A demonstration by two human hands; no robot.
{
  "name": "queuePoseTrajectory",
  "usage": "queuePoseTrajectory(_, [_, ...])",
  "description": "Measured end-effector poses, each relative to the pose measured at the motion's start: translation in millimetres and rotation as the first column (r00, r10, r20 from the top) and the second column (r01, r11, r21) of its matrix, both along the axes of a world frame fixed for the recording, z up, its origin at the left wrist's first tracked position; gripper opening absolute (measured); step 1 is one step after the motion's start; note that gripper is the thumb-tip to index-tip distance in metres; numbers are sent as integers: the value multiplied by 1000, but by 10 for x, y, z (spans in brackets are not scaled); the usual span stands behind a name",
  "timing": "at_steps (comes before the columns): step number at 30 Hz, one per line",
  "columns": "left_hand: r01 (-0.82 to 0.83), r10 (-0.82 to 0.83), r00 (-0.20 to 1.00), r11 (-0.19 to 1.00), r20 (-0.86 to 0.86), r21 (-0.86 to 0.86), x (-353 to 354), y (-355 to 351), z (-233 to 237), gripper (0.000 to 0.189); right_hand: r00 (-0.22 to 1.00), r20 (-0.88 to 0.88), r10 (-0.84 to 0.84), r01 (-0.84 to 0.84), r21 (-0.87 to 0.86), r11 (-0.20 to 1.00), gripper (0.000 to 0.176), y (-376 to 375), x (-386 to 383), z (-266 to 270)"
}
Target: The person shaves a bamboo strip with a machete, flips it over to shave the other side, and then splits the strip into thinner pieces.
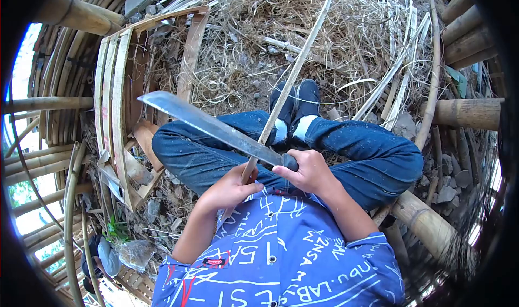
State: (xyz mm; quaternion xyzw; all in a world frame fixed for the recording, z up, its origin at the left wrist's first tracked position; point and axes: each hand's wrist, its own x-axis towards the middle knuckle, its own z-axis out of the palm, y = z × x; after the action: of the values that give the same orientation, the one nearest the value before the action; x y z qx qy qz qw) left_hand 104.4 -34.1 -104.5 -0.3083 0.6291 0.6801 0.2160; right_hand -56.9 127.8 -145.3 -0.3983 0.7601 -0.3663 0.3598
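My right hand (310, 172) is closed round the dark handle of a machete (203, 123). Its long, broad blade points up and to the left over my crossed legs. A long, thin bamboo strip (298, 63) runs from the top of the view down to my lap. My left hand (230, 190) grips this strip near its lower end, just below the blade. Close to the handle the blade crosses the strip and seems to touch it. Part of the strip below my left hand is hidden.
Thin bamboo shavings (319, 20) cover the ground beyond my shoes (306, 98). A wooden frame of slats (111, 107) stands at the left. Thick bamboo poles (465, 114) flank both sides, and stones (447, 194) lie at the right. Part of another person (100, 258) shows at lower left.
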Motion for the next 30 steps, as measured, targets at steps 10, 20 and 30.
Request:
queuePoseTrajectory(10, [-164,85,976,893,200,419,26,-37,-46,23,991,-130,13,9,165,986,64,-62,-168,22])
queuePoseTrajectory(20, [-196,136,975,900,177,390,104,-84,62,29,967,-246,65,-32,133,991,74,-161,-257,-26])
queuePoseTrajectory(30, [-377,232,923,709,308,596,404,-204,237,32,936,-342,80,-57,76,995,73,-141,-204,-117])
